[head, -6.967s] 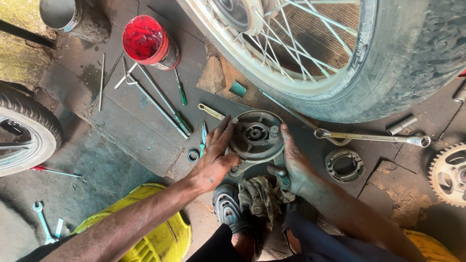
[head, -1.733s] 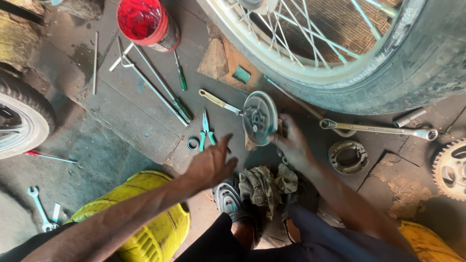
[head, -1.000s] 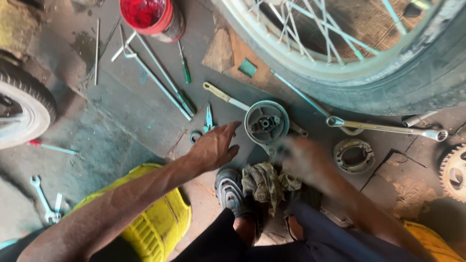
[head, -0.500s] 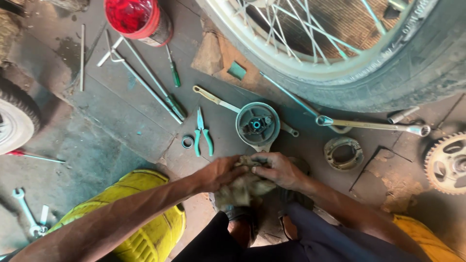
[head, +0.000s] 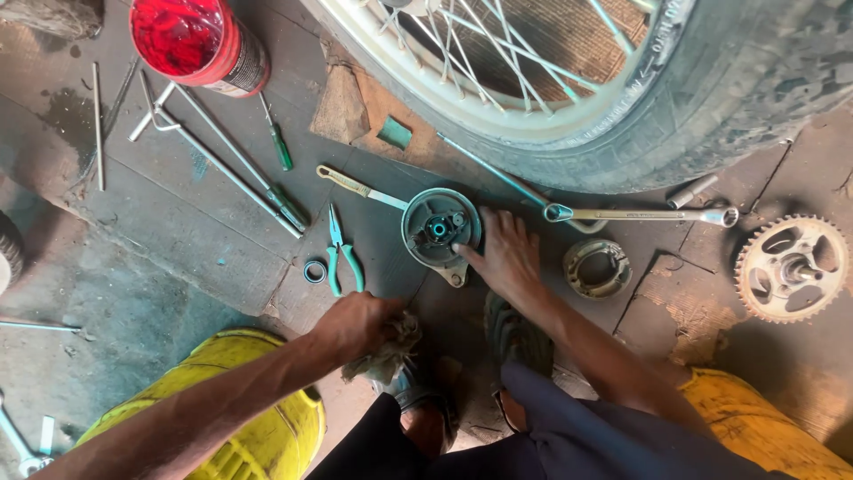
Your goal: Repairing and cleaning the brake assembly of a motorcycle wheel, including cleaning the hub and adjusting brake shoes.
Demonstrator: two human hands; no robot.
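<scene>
Cleaning stage I'd say: left hand point(head: 355, 324) clenched on a grubby rag point(head: 386, 351), right hand point(head: 506, 258) fingers resting loose on the brake drum plate point(head: 440, 229) (next needs a firm grip)

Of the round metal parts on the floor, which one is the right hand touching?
The right hand rests on the round brake plate; the brake shoe ring and toothed sprocket lie untouched farther right.

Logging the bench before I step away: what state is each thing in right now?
Brake plate: flat on the floor, right hand touching it.
Rag: bunched in left hand.
Pliers: lying shut.
Red bucket: upright, open.
Sprocket: lying flat.
</scene>
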